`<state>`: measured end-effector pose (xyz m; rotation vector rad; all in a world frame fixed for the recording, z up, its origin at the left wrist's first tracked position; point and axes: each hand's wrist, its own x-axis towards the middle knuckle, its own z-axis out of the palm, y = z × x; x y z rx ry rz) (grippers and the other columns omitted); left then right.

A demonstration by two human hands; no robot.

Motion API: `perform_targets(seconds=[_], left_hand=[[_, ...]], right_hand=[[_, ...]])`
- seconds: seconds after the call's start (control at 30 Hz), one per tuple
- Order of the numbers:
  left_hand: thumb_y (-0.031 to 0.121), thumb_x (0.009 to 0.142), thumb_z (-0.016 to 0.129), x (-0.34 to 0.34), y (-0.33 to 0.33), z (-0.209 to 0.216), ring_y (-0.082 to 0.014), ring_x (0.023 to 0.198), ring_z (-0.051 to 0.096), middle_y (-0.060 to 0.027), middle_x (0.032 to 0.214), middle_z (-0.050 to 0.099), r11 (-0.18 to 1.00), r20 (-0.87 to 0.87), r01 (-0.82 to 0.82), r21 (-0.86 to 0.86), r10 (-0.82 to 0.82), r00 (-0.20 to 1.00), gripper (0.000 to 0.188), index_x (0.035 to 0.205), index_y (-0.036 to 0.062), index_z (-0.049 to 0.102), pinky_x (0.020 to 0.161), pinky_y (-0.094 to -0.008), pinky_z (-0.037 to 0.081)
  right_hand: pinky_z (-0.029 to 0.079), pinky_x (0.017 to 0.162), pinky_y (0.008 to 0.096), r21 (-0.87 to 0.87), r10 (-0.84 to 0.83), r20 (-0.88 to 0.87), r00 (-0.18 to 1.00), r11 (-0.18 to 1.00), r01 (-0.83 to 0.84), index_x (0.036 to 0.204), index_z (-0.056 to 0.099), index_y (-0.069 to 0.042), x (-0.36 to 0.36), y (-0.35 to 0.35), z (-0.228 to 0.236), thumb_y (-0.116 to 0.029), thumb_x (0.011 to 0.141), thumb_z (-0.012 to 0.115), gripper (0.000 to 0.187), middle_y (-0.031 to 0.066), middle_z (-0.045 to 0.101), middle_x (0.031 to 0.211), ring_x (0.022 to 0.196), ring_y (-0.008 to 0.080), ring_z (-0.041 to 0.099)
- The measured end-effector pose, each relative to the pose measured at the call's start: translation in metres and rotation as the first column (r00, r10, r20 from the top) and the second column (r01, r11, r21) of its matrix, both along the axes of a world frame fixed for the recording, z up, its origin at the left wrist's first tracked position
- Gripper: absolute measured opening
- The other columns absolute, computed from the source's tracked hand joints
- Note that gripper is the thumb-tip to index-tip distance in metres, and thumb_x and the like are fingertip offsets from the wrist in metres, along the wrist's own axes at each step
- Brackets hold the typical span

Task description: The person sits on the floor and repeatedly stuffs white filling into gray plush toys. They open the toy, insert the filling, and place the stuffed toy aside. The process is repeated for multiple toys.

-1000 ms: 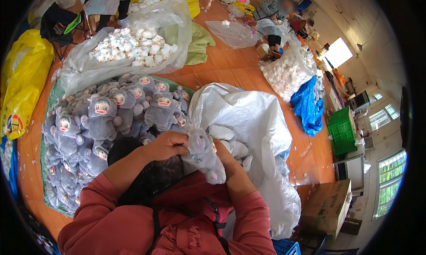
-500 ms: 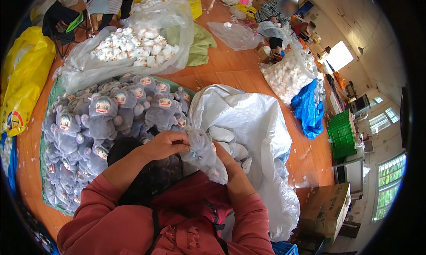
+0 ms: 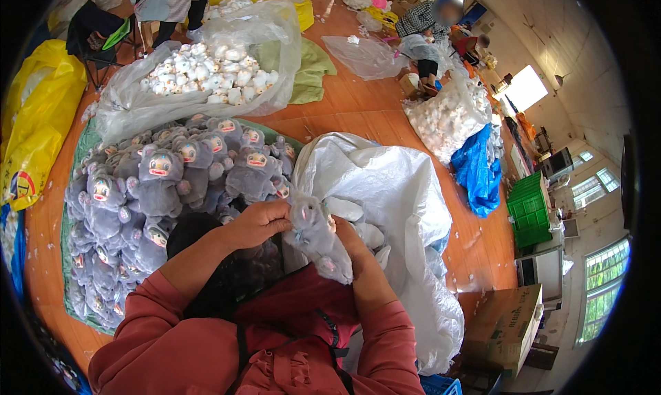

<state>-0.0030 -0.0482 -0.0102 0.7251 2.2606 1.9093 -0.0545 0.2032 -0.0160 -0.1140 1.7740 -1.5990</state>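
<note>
Grey plush toy [image 3: 320,242] is by the white sack [image 3: 392,168], turned slightly from half a second ago, pink patch [image 3: 307,214] showing clearer. Left hand [image 3: 260,223] pinches its edge, right hand [image 3: 346,235] grips its side. Orange floor [image 3: 351,113], green crate [image 3: 529,209] off right.

Your grey plush toy [image 3: 319,241]: fuzzy, pink-patched, aslant at your twelve o'clock, ends toward eleven and five.
</note>
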Motion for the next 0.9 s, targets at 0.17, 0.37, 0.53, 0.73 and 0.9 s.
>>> perform_targets(seconds=[0.17, 0.37, 0.53, 0.73, 0.9], left_hand=[[0.006, 0.094, 0.062, 0.001, -0.003, 0.003, -0.015, 0.093, 0.059, -0.0025, 0.099, 0.063, 0.994, -0.042, 0.043, 0.101, -0.039, 0.998, 0.011, 0.104, 0.0016, 0.063, 0.083, -0.0304, 0.047], [0.015, 0.094, 0.066, 0.0, 0.003, 0.002, -0.016, 0.104, 0.058, -0.002, 0.109, 0.059, 0.927, 0.259, -0.114, 0.357, 0.019, 0.966, 0.03, 0.12, 0.0035, 0.056, 0.089, -0.031, 0.048], [0.018, 0.088, 0.074, -0.003, 0.018, -0.003, -0.0152, 0.109, 0.056, -0.0058, 0.123, 0.052, 0.818, 0.569, -0.335, 0.467, 0.011, 0.822, 0.061, 0.139, 0.01, 0.041, 0.088, -0.0324, 0.049], [0.013, 0.085, 0.076, -0.005, 0.023, 0.001, -0.0152, 0.102, 0.059, -0.0055, 0.12, 0.058, 0.72, 0.697, -0.479, 0.502, -0.01, 0.717, 0.063, 0.139, 0.0152, 0.044, 0.084, -0.0313, 0.051], [0.008, 0.086, 0.073, -0.005, 0.024, -0.004, -0.0139, 0.101, 0.061, -0.0031, 0.115, 0.062, 0.642, 0.638, -0.478, 0.6, -0.024, 0.77, 0.051, 0.133, 0.0087, 0.053, 0.088, -0.0296, 0.05]], right_hand=[[0.055, 0.081, 0.032, -0.152, -0.124, 0.225, 0.966, 0.975, 0.161, 0.124, 0.059, -0.001, -0.001, -0.003, 0.002, -0.009, 0.096, 0.055, 0.029, 0.0073, 0.067, 0.109, 0.092, 0.017, 0.065], [0.053, 0.081, 0.0291, -0.091, -0.32, -0.007, 0.947, 0.944, 0.318, 0.124, 0.059, 0.001, -0.013, 0.01, -0.018, -0.015, 0.101, 0.051, 0.03, 0.0079, 0.068, 0.106, 0.091, 0.0158, 0.065], [0.05, 0.079, 0.0296, 0.103, -0.369, -0.602, 0.708, 0.843, 0.527, 0.117, 0.062, 0.001, -0.01, 0.003, -0.011, -0.026, 0.102, 0.053, 0.032, 0.0087, 0.07, 0.098, 0.087, 0.0152, 0.062], [0.048, 0.076, 0.0306, -0.02, -0.292, -0.766, 0.572, 0.901, 0.433, 0.105, 0.063, 0.0, 0.004, -0.013, 0.0, -0.027, 0.1, 0.056, 0.028, 0.0087, 0.066, 0.087, 0.082, 0.0137, 0.058], [0.048, 0.08, 0.0301, -0.041, -0.261, -0.747, 0.612, 0.936, 0.349, 0.109, 0.063, -0.001, 0.002, -0.008, -0.011, -0.023, 0.1, 0.058, 0.024, 0.0062, 0.066, 0.092, 0.086, 0.0141, 0.058]])
